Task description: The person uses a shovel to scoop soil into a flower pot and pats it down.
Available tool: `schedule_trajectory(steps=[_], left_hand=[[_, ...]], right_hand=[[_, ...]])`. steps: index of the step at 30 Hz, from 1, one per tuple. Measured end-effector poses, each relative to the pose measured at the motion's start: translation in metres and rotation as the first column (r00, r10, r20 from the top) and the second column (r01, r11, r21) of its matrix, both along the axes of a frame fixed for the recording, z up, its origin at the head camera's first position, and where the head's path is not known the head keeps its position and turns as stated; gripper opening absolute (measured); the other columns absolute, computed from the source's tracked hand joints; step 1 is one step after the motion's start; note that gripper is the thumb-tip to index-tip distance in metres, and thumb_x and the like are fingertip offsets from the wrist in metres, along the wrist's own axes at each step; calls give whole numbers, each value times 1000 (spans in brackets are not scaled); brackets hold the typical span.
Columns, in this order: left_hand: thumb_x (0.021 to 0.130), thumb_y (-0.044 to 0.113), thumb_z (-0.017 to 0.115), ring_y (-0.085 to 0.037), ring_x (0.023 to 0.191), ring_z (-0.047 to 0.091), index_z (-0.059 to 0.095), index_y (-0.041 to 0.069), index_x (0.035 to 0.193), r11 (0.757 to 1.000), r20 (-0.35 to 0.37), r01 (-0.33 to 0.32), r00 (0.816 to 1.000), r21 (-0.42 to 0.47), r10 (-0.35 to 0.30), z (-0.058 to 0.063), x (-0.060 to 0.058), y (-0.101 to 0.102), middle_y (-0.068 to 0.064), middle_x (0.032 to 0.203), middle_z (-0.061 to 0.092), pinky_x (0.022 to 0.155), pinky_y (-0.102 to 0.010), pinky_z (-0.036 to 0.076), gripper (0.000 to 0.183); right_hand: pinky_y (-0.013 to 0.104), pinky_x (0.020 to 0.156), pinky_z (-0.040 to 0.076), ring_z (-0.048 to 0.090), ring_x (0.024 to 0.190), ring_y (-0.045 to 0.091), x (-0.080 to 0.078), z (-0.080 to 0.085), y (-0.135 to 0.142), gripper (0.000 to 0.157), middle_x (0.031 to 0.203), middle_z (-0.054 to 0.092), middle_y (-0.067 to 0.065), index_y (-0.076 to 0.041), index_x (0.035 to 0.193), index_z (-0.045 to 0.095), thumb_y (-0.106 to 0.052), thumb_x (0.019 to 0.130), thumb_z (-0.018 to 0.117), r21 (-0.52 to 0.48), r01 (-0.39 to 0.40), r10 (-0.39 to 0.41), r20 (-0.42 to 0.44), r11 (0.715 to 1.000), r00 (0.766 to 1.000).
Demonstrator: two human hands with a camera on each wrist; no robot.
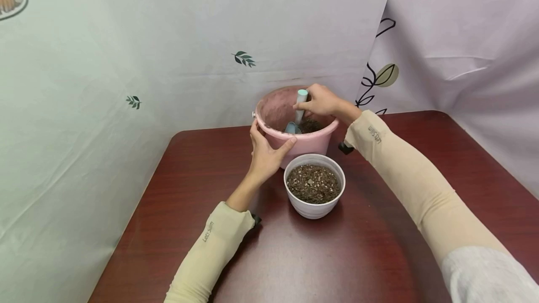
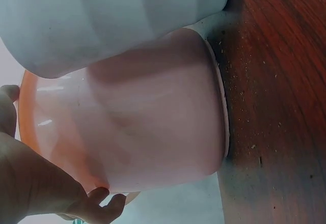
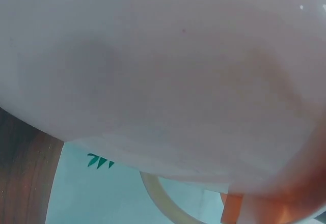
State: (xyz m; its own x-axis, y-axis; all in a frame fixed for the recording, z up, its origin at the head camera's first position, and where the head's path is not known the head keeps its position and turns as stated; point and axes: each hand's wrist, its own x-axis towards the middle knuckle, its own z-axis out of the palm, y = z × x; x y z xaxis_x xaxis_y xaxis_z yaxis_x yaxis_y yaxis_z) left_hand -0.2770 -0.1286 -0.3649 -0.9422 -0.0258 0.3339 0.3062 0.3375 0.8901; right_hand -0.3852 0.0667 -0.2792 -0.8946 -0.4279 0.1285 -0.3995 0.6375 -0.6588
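Note:
My right hand (image 1: pixel 321 100) reaches over the rim of a pink bucket (image 1: pixel 309 145) and grips the pale handle of a hand trowel (image 1: pixel 300 106). The trowel stands nearly upright, its blue-grey scoop down by the dark soil (image 1: pixel 311 126) inside. At the bucket's left front, my left hand (image 1: pixel 265 153) holds its side, thumb at the rim and fingers spread along the wall. The left wrist view shows this left hand (image 2: pixel 38 175) against the bucket wall (image 2: pixel 158 117). In the right wrist view the bucket wall (image 3: pixel 153 81) fills most of the picture and hides my right hand.
Right in front of the bucket stands a white pot (image 1: pixel 313 210) holding brown soil with pale specks. Both stand on a dark red wooden table (image 1: pixel 370 247). Small crumbs lie on the wood near the bucket's base. Behind the table hangs a pale cloth (image 1: pixel 189 36) with leaf prints.

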Motion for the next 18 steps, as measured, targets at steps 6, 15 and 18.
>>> schedule_trajectory(steps=[6,15,18], left_hand=[[80,52,77,-37,146,18,4,14,154,1000,-5,-3,1000,3,3,0,-2,0,-14,160,10,106,-73,11,111],[78,52,77,-37,145,21,4,14,154,1000,-16,-17,1000,14,17,-2,0,1,-15,160,11,109,-66,20,112],[77,52,77,-37,143,24,5,14,154,1000,-21,-23,1000,2,23,-1,1,1,-15,159,13,108,-66,23,112]], right_hand=[[43,68,57,71,62,20,1,1,0,22,78,71,15,1,82,69,-18,94,70,-66,2,-1,5,998,1000],[36,62,56,71,62,18,1,0,0,24,79,72,13,0,83,70,-21,94,70,-91,-15,16,9,996,1000],[31,60,56,71,63,18,1,-1,1,23,80,72,14,2,84,70,-19,94,70,-121,-23,26,26,992,999]])
